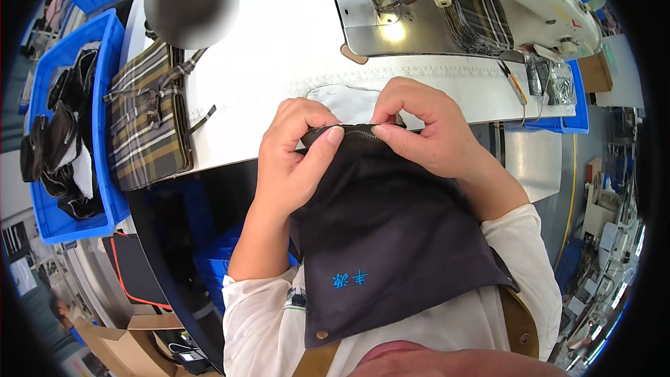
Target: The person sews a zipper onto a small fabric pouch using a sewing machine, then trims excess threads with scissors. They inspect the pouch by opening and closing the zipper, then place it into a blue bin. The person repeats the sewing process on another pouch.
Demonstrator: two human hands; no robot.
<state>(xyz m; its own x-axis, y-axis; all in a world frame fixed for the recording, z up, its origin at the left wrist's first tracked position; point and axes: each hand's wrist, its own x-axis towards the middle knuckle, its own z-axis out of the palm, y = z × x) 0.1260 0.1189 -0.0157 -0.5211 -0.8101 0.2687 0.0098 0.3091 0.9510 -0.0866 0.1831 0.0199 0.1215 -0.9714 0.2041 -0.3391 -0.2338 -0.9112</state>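
Both hands are at the front edge of the white table, pinching a dark strip with a metal-toothed zipper (361,132) between thumbs and fingers. My left hand (296,143) grips its left end, and my right hand (422,126) grips the right end. The zipper curves slightly between my thumbs. Just beyond it, a white cloth piece (345,102) lies on the tabletop; whether it is joined to the zipper I cannot tell. Below my hands hangs the dark apron (398,237) I wear, with blue embroidery and a metal snap.
A sewing machine (447,0) with its lamp lit stands at the far right, plaid fabric beside it. Orange-handled tweezers (515,85) and plastic packets (551,80) lie to the right. At left are folded plaid fabric (150,126) and a blue bin (112,188) of dark pieces.
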